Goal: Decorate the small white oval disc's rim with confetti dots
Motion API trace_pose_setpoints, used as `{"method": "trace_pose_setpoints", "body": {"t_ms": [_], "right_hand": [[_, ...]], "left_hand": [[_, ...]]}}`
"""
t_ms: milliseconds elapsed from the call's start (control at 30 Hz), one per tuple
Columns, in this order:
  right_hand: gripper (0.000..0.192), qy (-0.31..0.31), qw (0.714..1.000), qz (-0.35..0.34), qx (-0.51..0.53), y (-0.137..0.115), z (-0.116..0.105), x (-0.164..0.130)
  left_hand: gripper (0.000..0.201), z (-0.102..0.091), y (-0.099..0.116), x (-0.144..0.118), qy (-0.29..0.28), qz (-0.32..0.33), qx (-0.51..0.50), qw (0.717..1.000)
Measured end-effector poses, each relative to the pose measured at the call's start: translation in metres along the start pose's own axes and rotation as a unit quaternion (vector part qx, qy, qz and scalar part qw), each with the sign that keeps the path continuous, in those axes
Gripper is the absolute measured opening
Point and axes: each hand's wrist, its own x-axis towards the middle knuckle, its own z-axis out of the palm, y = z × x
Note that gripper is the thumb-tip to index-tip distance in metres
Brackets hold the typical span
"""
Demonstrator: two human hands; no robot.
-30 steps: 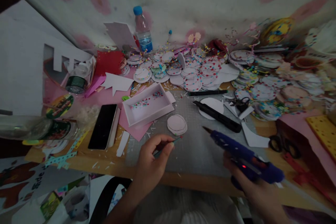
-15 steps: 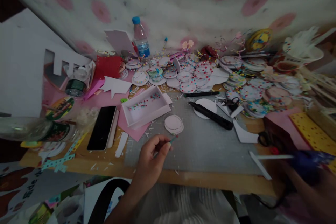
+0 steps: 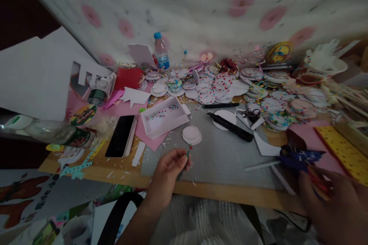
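Note:
My left hand (image 3: pixel 172 166) is above the front of the grey cutting mat (image 3: pixel 227 160), its thumb and fingers pinching a thin green stick (image 3: pixel 188 154) with a small red tip. Just beyond the tip lies a round white paper disc (image 3: pixel 192 135) with a curved line on it. At the right, my right hand (image 3: pixel 330 199) is closed around the red handle of a blue glue gun (image 3: pixel 299 157). A whitish glue stick (image 3: pixel 261 166) juts from the gun's back, and its dark nozzle points right. Some fingers of the right hand are blurred.
A white paper box (image 3: pixel 165 118) holds tiny coloured pieces. A black utility knife (image 3: pixel 230 126) lies across another disc. Stacked decorated discs (image 3: pixel 205 84) line the back. At left are a phone (image 3: pixel 120 136) and a lying plastic bottle (image 3: pixel 54 132); scissors (image 3: pixel 253 115) lie right of the knife.
My right hand and the glue gun have come up and left over the table's right side. My left hand stays in place, while the green stick now points more upright.

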Motion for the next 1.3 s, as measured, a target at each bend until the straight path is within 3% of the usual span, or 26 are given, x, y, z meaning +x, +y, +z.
{"method": "trace_pose_setpoints", "body": {"t_ms": [67,133,233,333,467,533,633,667,700,767,833,867,933,1000,1033,1067,1133,1200,1300], "right_hand": [[0.034,-0.039,0.993,-0.021,0.112,-0.022,-0.001,-0.015],[0.022,-0.147,0.944,-0.012,0.297,-0.051,0.001,-0.031],[0.028,-0.364,0.813,0.017,0.453,-0.095,0.007,-0.053],[0.036,-0.486,0.68,0.073,0.544,-0.123,0.014,-0.066],[0.041,-0.533,0.545,0.192,0.618,-0.135,0.021,-0.068],[0.04,-0.561,0.442,0.252,0.653,-0.138,0.024,-0.068],[0.039,-0.591,0.247,0.338,0.69,-0.142,0.029,-0.071],[0.04,-0.585,0.202,0.36,0.698,-0.143,0.032,-0.074],[0.042,-0.574,0.178,0.379,0.704,-0.144,0.034,-0.075],[0.043,-0.541,0.19,0.403,0.713,-0.144,0.039,-0.077],[0.04,-0.514,0.267,0.403,0.709,-0.14,0.043,-0.071],[0.038,-0.498,0.327,0.392,0.7,-0.137,0.044,-0.066],[0.037,-0.458,0.484,0.349,0.659,-0.13,0.047,-0.051],[0.036,-0.417,0.656,0.273,0.566,-0.124,0.051,-0.035],[0.035,-0.404,0.725,0.227,0.51,-0.122,0.053,-0.028],[0.035,-0.396,0.776,0.181,0.456,-0.122,0.055,-0.023],[0.036,-0.394,0.829,0.111,0.38,-0.124,0.061,-0.016],[0.037,-0.393,0.847,0.078,0.349,-0.129,0.066,-0.015],[0.037,-0.387,0.86,0.063,0.327,-0.135,0.072,-0.018]], "left_hand": [[0.032,0.007,-0.001,0.003,-0.034,-0.027,-0.065,0.997],[0.034,0.016,-0.001,0.005,-0.066,-0.05,-0.113,0.99],[0.034,0.031,-0.001,0.004,-0.117,-0.06,-0.15,0.98],[0.037,0.039,-0.005,0.001,-0.169,-0.102,-0.145,0.969],[0.041,0.034,-0.02,0.002,-0.186,-0.124,-0.133,0.966],[0.041,0.032,-0.028,0.004,-0.196,-0.117,-0.138,0.964],[0.04,0.034,-0.035,0.008,-0.198,-0.101,-0.143,0.964],[0.041,0.036,-0.037,0.009,-0.189,-0.088,-0.141,0.968],[0.041,0.037,-0.038,0.011,-0.179,-0.073,-0.137,0.972],[0.043,0.038,-0.04,0.015,-0.171,-0.042,-0.107,0.979],[0.042,0.033,-0.041,0.02,-0.172,0.005,-0.029,0.985],[0.039,0.028,-0.041,0.022,-0.163,0.039,0.031,0.985],[0.029,0.013,-0.04,0.028,-0.128,0.124,0.18,0.967],[0.021,-0.005,-0.039,0.035,-0.095,0.209,0.33,0.916],[0.022,-0.013,-0.038,0.038,-0.089,0.248,0.391,0.882],[0.024,-0.022,-0.038,0.042,-0.083,0.272,0.443,0.85],[0.03,-0.034,-0.038,0.048,-0.076,0.31,0.521,0.791],[0.035,-0.042,-0.04,0.053,-0.079,0.329,0.566,0.752],[0.042,-0.044,-0.044,0.057,-0.099,0.34,0.585,0.729]]}}
